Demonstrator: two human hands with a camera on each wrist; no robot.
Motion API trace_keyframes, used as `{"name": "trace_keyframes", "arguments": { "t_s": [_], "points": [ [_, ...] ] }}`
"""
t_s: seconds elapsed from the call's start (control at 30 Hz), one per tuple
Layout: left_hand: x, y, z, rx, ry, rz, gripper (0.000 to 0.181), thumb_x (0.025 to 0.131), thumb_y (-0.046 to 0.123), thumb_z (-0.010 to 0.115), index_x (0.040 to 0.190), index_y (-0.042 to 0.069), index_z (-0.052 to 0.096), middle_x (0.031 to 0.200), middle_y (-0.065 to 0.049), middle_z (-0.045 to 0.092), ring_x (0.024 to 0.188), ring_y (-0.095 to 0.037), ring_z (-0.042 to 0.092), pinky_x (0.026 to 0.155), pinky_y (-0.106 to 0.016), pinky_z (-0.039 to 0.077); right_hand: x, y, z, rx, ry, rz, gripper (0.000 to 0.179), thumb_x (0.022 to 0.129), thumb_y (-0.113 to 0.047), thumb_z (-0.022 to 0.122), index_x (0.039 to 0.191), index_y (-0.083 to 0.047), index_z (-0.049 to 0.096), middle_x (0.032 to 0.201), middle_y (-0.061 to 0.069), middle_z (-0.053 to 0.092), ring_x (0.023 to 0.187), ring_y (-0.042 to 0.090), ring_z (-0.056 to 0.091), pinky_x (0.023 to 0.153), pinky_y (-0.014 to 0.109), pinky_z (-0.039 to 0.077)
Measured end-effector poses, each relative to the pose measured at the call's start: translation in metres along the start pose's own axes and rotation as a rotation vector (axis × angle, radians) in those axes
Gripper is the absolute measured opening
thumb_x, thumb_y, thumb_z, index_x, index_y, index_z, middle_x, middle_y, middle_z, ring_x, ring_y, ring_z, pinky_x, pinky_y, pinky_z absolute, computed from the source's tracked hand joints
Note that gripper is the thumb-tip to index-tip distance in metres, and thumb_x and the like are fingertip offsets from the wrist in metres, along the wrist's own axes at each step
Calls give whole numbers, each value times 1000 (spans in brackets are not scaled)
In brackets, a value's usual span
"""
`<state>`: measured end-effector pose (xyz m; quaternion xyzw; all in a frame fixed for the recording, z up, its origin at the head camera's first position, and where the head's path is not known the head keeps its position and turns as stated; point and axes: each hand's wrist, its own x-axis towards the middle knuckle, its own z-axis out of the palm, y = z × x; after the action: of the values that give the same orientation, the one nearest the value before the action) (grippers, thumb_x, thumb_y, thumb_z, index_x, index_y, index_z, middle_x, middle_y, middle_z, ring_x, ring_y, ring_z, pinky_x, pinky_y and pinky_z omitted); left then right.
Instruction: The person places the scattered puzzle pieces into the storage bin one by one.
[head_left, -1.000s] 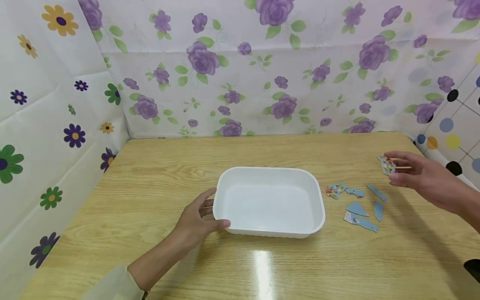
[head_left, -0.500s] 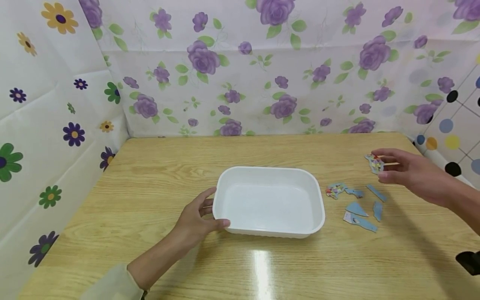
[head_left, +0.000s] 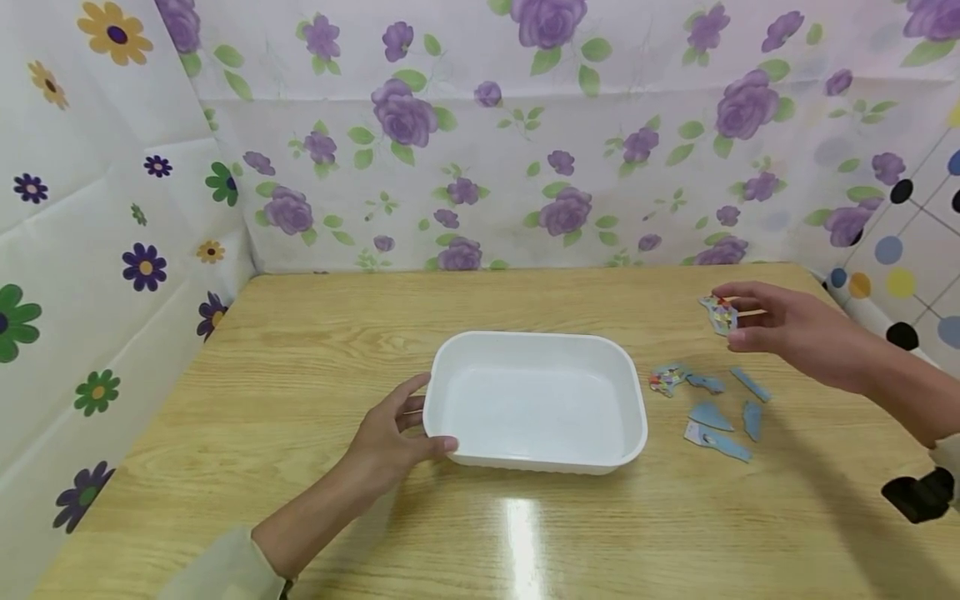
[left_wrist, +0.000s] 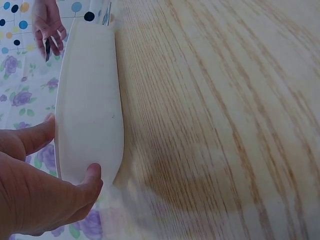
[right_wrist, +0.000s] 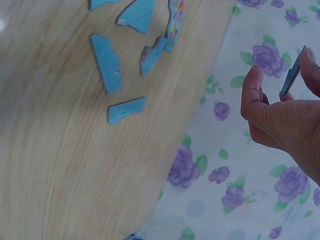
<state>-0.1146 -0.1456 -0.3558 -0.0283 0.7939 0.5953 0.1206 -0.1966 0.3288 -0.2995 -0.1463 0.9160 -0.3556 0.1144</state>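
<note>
My left hand (head_left: 382, 442) grips the near-left corner of a white plastic tub (head_left: 536, 412). In the left wrist view, thumb and fingers bear against the tub's pale wall (left_wrist: 90, 100). Above the table at the right, my right hand (head_left: 802, 333) pinches a thin, jagged fragment (head_left: 722, 317) with a colourful print by its edge. The right wrist view shows that fragment (right_wrist: 292, 75) edge-on between thumb and fingers. Below it lie several flat light-blue fragments; one is colourfully printed (head_left: 666, 378), another is a long blue strip (head_left: 723, 443).
The wood-grain table (head_left: 315, 358) carries the tub in its middle, with the loose fragments close to the tub's right end. Purple-flowered sheeting (head_left: 555, 167) stands behind the table; a dotted sheet (head_left: 922, 242) hangs at the right.
My right hand has moved left and slightly away from me, carrying the printed fragment towards the tub. My left hand and the tub have stayed in place.
</note>
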Motion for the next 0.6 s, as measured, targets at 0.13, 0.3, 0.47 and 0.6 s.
{"name": "trace_keyframes", "arguments": {
  "t_s": [0.13, 0.3, 0.47, 0.6],
  "points": [
    [1, -1, 0, 1, 3, 2, 91, 73, 11, 84, 149, 21, 34, 135, -8, 51, 120, -24, 53, 93, -37, 52, 7, -11, 2, 33, -16, 8, 60, 97, -36, 57, 149, -23, 30, 151, 11, 31, 128, 32, 44, 93, 46, 50],
    [1, -2, 0, -6, 2, 2, 91, 73, 10, 84, 148, 22, 35, 135, -8, 51, 120, -24, 53, 92, -36, 52, 13, -22, 5, 91, -46, -13, 59, 98, -29, 57, 149, -19, 30, 152, 12, 29, 129, 31, 43, 91, 39, 51],
    [0, -1, -1, -10, 3, 4, 91, 73, 10, 84, 148, 22, 35, 135, -9, 51, 120, -25, 53, 92, -36, 52, 21, -31, 10, 144, -66, -27, 60, 97, -26, 59, 149, -18, 30, 152, 10, 28, 117, 12, 52, 89, 30, 52],
    [-1, 0, -1, -12, -1, 15, 90, 74, 10, 84, 148, 20, 34, 136, -12, 50, 121, -27, 53, 93, -38, 52, 26, -37, 13, 192, -87, -46, 61, 97, -24, 60, 149, -15, 30, 152, 11, 26, 121, 14, 48, 89, 28, 52]
  ]
}}
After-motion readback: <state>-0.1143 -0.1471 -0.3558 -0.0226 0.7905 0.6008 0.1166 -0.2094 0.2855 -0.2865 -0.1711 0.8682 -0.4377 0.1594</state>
